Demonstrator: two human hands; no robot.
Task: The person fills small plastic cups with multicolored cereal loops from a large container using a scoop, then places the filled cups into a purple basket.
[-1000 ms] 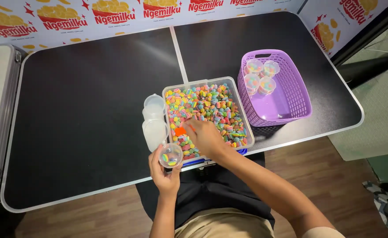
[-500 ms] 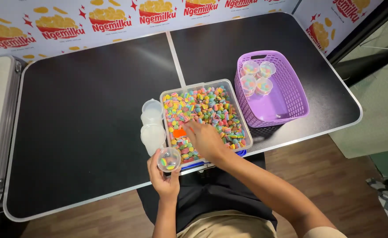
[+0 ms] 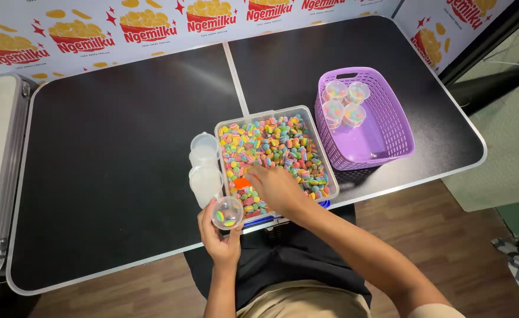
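Down at six o'clock on the worktop (image 3: 124, 176), left hand (image 3: 219, 238) clamps a cup (image 3: 227, 212) beside the candy tray (image 3: 324, 154), where right hand (image 3: 277, 187) pinches an orange scoop (image 3: 241, 183).

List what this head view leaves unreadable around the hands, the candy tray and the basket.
- Orange item in the candy tray: mostly hidden under the right hand; its kind and the grip cannot be told.
- Small cup in the left hand: candies too small to count.
- Filled cups in the purple basket: lids or not, too small to tell.
- Stacked clear containers: number unclear.
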